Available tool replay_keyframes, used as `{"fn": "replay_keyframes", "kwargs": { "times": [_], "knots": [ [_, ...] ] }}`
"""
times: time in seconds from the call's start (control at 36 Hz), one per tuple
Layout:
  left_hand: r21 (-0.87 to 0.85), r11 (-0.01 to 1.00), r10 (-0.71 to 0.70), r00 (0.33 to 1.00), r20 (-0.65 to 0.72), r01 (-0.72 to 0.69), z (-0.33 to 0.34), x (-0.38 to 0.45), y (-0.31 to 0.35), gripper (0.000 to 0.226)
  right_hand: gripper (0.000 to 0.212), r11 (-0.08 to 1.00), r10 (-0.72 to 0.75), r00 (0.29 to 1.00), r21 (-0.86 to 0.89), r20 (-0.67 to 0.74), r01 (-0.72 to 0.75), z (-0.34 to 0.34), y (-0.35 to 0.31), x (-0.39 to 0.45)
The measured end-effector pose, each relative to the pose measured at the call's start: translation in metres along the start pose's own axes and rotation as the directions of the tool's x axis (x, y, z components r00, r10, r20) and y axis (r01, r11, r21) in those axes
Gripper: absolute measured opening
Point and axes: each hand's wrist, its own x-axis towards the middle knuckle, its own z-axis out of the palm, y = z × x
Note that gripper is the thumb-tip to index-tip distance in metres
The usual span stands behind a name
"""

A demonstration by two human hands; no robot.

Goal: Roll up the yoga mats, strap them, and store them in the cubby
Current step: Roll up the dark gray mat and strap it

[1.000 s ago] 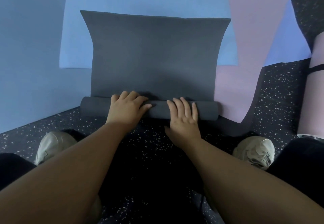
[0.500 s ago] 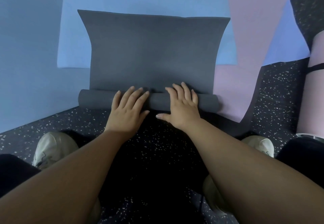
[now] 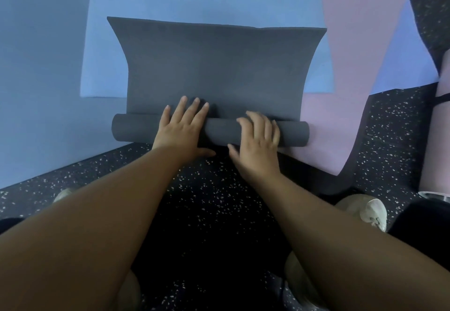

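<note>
Speckled rubber floor (image 3: 214,201) is carrying the grey yoga mat (image 3: 219,72), its rolled end lying at your six o'clock. Your left hand (image 3: 181,128) is pressing flat-fingered, your right hand (image 3: 258,140) is cupping loosely. It's probably soft, springy foam, so keep pressing mid-roll.

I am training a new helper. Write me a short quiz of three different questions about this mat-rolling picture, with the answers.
1. True or false: the grey mat is fully rolled.
2. Which hand lies flatter on the roll: (a) left hand, (b) right hand?
3. Fill in: the rolled pink mat at the right edge has a dark ____ around it.

Key: 1 false; 2 a; 3 strap.
</note>
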Motion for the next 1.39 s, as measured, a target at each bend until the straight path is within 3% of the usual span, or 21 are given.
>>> {"fn": "replay_keyframes", "kwargs": {
  "times": [0.14, 0.28, 0.39, 0.5, 0.61, 0.78, 0.94, 1.19, 1.39],
  "knots": [
    [0.000, 1.000, -0.006, 1.000, 0.007, 0.006, 0.000, 0.003, 0.000, 0.118, 0.067, 0.999, -0.022, 0.997, -0.036, -0.069, 0.019, 0.008, -0.007, -0.020],
    [-0.003, 1.000, -0.015, 1.000, -0.020, 0.015, -0.004, 0.009, 0.000, 0.111, 0.086, 0.998, 0.037, 0.985, -0.056, 0.168, -0.028, 0.004, -0.006, 0.000],
    [-0.049, 0.999, 0.002, 0.996, -0.092, -0.007, -0.003, 0.008, -0.002, 0.104, 0.094, 0.999, 0.044, 0.892, 0.009, 0.451, -0.054, -0.005, -0.004, 0.019],
    [-0.095, 0.994, 0.035, 0.966, -0.256, -0.061, 0.005, 0.004, -0.002, 0.093, 0.096, 0.998, 0.048, 0.884, 0.020, 0.464, -0.065, -0.008, -0.005, 0.024],
    [-0.110, 0.988, 0.047, 0.894, -0.445, -0.107, 0.017, 0.003, -0.003, 0.079, 0.096, 0.997, 0.053, 0.856, 0.027, 0.514, -0.078, -0.013, -0.003, 0.036],
    [-0.164, 0.985, -0.026, 0.891, -0.452, -0.055, 0.019, 0.003, -0.001, 0.074, 0.096, 0.996, 0.029, 0.805, 0.054, 0.593, -0.076, -0.019, 0.001, 0.054],
    [-0.204, 0.978, -0.035, 0.927, -0.374, -0.046, 0.007, 0.005, -0.002, 0.058, 0.090, 0.995, 0.024, 0.859, 0.072, 0.511, -0.070, -0.019, 0.001, 0.053],
    [-0.209, 0.976, -0.014, 0.928, -0.373, -0.070, 0.000, 0.001, -0.002, 0.050, 0.069, 1.000, -0.018, 0.978, 0.026, 0.209, 0.013, -0.012, 0.000, 0.039],
    [-0.181, 0.980, 0.013, 0.939, -0.344, -0.080, 0.004, -0.015, 0.001, 0.052, 0.064, 0.998, -0.052, 0.993, 0.036, 0.102, 0.049, -0.008, 0.003, 0.013]
  ]
}}
